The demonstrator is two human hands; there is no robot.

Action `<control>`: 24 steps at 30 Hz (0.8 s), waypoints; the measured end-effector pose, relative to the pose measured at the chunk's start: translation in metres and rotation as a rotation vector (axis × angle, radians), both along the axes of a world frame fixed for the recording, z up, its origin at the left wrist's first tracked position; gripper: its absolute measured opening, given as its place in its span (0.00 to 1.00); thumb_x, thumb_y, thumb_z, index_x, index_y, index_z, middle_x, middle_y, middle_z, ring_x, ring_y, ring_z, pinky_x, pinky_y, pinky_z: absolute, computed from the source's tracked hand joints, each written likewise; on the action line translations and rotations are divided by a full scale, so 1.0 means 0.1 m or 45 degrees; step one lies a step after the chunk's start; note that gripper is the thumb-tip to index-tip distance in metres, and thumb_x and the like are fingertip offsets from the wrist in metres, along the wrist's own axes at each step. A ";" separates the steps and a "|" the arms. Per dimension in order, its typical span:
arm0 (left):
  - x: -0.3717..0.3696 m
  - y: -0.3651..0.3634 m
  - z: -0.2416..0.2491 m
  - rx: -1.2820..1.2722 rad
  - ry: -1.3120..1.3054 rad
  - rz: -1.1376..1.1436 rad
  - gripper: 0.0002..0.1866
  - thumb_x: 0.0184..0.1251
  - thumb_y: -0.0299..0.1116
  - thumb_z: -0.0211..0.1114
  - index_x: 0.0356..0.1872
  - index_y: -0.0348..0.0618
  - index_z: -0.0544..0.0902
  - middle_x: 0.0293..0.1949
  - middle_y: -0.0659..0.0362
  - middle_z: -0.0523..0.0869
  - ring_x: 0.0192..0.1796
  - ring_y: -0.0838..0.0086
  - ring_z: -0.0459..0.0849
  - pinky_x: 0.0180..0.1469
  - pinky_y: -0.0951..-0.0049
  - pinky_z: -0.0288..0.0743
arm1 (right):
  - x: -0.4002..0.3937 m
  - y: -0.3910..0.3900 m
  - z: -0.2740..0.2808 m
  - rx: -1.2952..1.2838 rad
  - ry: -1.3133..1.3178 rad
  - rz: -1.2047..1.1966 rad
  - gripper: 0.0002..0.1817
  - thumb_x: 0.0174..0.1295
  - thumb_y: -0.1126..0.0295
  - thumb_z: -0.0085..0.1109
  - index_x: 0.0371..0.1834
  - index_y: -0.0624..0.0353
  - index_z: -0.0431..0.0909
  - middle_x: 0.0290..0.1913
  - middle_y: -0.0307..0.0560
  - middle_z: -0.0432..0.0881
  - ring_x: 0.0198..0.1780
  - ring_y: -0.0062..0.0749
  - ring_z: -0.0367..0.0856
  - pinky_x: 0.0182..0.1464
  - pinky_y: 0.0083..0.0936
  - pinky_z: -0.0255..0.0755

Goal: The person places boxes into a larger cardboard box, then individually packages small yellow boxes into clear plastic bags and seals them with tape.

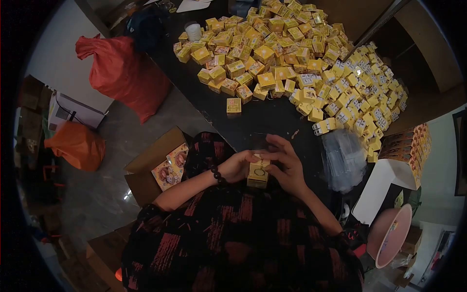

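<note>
The lone view looks from the wearer's head, forward and steeply down past the black-and-red patterned shirt (214, 233) at six o'clock. The bare left hand (236, 166) and bare right hand (288, 170) sit close, near centre; the flat black tabletop (194, 90) reaches toward twelve. Dark, curved edges suggest, perhaps, a wide lens.

Black-and-red patterned shirt (238, 233) (dark beaded bracelet (217, 176))

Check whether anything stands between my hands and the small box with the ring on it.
Nothing visible does. The left hand and right hand meet at the box from either side; the pile of yellow boxes lies beyond them.
</note>
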State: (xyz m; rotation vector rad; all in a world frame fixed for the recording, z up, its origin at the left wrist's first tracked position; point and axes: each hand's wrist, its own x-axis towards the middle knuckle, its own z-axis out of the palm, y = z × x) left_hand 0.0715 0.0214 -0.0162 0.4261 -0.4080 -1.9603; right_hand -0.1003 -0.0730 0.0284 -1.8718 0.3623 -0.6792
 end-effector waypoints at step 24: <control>-0.04 -0.01 0.13 -0.168 -0.591 -0.153 0.30 0.64 0.28 0.60 0.67 0.41 0.59 0.57 0.59 0.73 0.59 0.76 0.73 0.61 0.72 0.67 | -0.19 -0.02 0.09 0.369 0.109 0.060 0.11 0.61 0.82 0.57 0.46 0.65 0.82 0.51 0.50 0.80 0.59 0.38 0.78 0.62 0.30 0.71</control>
